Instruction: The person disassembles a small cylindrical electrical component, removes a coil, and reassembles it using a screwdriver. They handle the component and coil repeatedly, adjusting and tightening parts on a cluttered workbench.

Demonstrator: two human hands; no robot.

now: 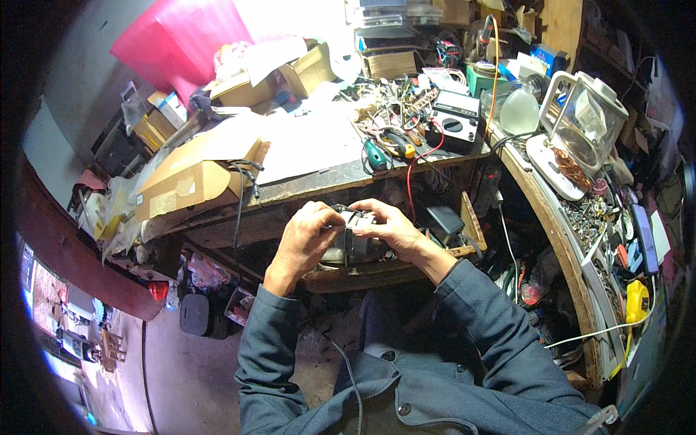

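Observation:
Both my hands meet over the open drawer at the bench's front edge, around a small black and silver-white part (355, 218). Its exact kind is too small to tell. My left hand (308, 238) is closed, thumb and fingers pinched at the part's left end. On the other side, my right hand (397, 230) grips the part between thumb and fingers. A thin dark strip or cord hangs just below it. Beyond the hands, a green-handled screwdriver (375, 155) and pliers (399, 142) lie on the workbench (312, 187).
An analog-style multimeter (456, 122) with a red lead stands near the bench edge. An opened cardboard box (199, 177) is at left. Loose tools pile up behind. On the right-hand bench are a clear jug (589, 119), small scattered parts and a yellow tool (636, 301). A black adapter-like box (444, 220) sits in the drawer.

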